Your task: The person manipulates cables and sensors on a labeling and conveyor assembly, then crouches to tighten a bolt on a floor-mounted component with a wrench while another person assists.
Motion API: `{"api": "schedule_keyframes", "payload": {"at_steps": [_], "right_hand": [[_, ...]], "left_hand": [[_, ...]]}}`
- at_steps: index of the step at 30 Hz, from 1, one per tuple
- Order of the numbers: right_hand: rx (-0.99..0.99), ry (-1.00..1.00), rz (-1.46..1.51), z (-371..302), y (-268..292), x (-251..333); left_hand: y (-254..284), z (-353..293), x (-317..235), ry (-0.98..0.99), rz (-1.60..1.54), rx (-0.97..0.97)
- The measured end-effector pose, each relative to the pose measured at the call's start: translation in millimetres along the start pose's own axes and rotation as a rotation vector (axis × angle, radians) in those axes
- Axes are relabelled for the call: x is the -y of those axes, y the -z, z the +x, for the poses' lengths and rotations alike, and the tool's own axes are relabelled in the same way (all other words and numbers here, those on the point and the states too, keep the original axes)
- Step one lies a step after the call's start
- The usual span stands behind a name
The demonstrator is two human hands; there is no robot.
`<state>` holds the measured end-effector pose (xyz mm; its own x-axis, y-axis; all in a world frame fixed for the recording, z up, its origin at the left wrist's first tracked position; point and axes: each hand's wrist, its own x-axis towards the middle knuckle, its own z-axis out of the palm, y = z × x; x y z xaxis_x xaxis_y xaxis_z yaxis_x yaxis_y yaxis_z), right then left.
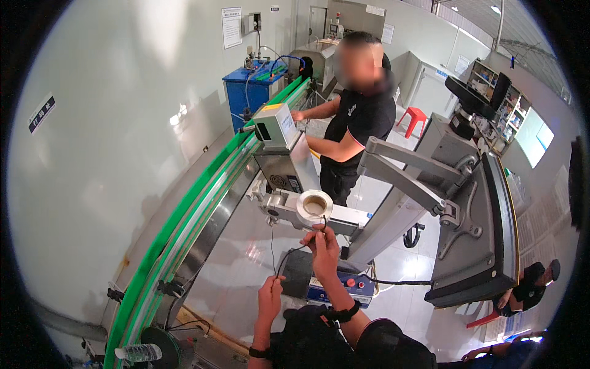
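Note:
My left hand (269, 298) is closed, its fingertips pinching a thin black cable (273, 249) that runs down from a metal bracket on the machine. A dark cable (289, 253) curves from near those fingers up to my right hand (324, 247). That hand is closed on the cable, with a short end sticking up past the fingertips. Whether both stretches are one cable, I cannot tell. Just beyond my right fingers, a white roll of labels or tape (301, 212) sits on the machine's arm. Above it rises a grey metal machine head (279, 126).
A conveyor with green side rails (184, 230) runs along the left. A co-worker (359, 117) stands behind the machine. Below my right hand is a blue control box (332, 295) with red knobs. A hinged monitor arm and panel (473, 227) fill the right; a plastic bottle (140, 352) lies lower left.

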<state>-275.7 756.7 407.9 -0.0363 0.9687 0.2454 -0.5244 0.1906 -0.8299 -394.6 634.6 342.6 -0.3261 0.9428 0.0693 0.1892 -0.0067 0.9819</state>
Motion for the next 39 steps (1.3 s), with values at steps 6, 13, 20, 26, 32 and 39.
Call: {"api": "schedule_keyframes", "payload": {"at_steps": [6,13,20,26,32,39], "right_hand": [[-0.041,-0.143,0.026,-5,27,-16],[-0.139,-0.381,0.201,-20,29,-12],[0.056,-0.418,-0.025,-44,24,-16],[0.159,-0.356,-0.269,-48,25,-10],[0.051,-0.226,-0.27,-38,36,-6],[-0.029,-0.218,-0.206,-32,48,-5]], "left_hand": [[-8,-4,8,0.001,-0.073,0.0],[-17,-11,-8,0.04,-0.044,0.061],[-17,-13,-3,-0.052,0.066,0.004],[-20,-15,8,-0.037,0.092,0.057],[-21,-18,27,0.063,0.09,0.015],[-24,-13,31,0.079,0.043,0.048]]}}
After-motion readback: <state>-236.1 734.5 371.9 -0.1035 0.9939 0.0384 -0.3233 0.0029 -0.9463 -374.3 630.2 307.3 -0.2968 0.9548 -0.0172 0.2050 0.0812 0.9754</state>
